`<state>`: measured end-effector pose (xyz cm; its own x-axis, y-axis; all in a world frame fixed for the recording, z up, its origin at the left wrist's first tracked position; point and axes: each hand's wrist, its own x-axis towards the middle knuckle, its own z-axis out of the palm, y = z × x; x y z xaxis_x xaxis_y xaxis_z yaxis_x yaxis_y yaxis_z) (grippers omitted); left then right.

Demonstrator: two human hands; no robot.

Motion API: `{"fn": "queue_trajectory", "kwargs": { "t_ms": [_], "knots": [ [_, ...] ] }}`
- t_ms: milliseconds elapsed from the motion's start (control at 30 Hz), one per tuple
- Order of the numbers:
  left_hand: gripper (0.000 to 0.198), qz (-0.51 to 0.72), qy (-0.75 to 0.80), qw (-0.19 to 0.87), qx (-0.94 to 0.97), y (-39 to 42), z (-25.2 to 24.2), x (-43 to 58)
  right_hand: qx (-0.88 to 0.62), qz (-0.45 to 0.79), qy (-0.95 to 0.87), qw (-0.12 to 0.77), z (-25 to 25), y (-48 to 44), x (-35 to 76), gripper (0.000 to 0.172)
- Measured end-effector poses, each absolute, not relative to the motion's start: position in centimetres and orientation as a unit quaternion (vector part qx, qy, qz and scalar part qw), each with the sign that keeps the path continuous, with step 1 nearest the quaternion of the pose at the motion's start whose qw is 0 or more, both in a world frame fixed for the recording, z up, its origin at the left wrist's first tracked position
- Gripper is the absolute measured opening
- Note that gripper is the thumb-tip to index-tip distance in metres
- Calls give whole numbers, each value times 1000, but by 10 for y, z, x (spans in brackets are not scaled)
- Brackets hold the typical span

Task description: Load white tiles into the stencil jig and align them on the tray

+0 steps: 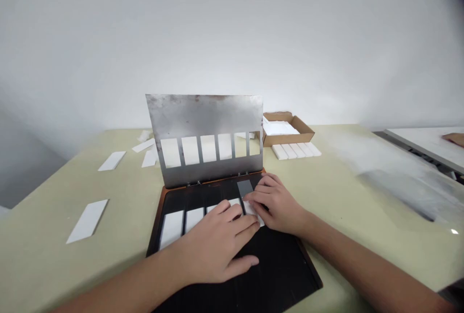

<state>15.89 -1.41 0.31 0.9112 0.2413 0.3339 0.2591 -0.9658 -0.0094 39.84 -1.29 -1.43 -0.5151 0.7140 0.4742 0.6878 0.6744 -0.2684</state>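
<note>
A hinged fixture lies in front of me, with a black base [268, 264] and a metal frame [206, 115] standing upright at its back, cut with a row of rectangular windows. White rectangular pieces [171, 226] lie side by side on the base. My left hand [226, 240] reaches over them, fingers stretched and thumb apart, fingertips touching the rightmost white piece [259, 217]. On the far side of that piece, my right hand [273, 202] has bent fingers pressed together at its edge. A grey rectangle [245, 188] shows just behind it. Both hands partly cover the row.
Loose white pieces [88, 220] lie on the pale yellow table [47, 221] at the left. Behind the fixture at right is a cardboard box [304, 134] holding white material, with a white row [297, 150] before it. Clear plastic sheeting [398, 187] lies at right.
</note>
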Motion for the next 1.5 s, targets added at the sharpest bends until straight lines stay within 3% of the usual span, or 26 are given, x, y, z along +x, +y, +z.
{"fn": "queue_trajectory", "kwargs": {
  "t_ms": [133, 333, 733, 800, 967, 1133, 1500],
  "knots": [
    [55, -157, -130, 24, -979, -15, 3, 160, -418, 26, -865, 276, -11, -11, 398, 24],
    [54, -150, -122, 20, -981, -14, 4, 160, -494, 20, -831, 254, -16, -7, 400, 47],
    [55, -159, -118, 6, -980, -13, 2, 158, -454, 78, -843, 277, -15, -11, 402, 13],
    [54, -166, -118, 6, -979, -13, 1, 158, -447, 87, -842, 289, -16, -11, 403, 15],
    [52, -173, -124, 5, -977, -14, 0, 158, -444, 90, -842, 292, -17, -12, 406, 36],
    [53, -165, -121, 5, -979, -13, 0, 159, -417, 48, -865, 276, -13, -17, 410, 14],
    [45, -171, -170, -33, -970, -11, 7, 157, -384, -7, -892, 239, -7, -25, 416, 16]
  ]
}}
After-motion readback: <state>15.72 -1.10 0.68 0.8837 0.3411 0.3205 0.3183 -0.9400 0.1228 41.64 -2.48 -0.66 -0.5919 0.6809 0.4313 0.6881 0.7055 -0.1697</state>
